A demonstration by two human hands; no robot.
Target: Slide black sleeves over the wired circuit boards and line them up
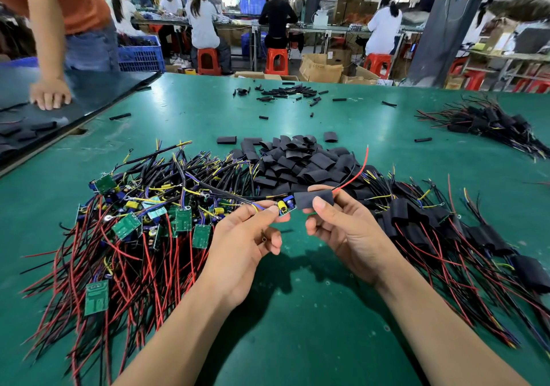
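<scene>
Just in front of the sleeve pile [297, 159] your left hand [247, 237] pinches the board [286, 206] at its wire end, right hand [342, 228] pinches the sleeve [315, 199] partly over it; sleeve looks light and floppy, board likely fragile, so hold edges, slide gently.
</scene>
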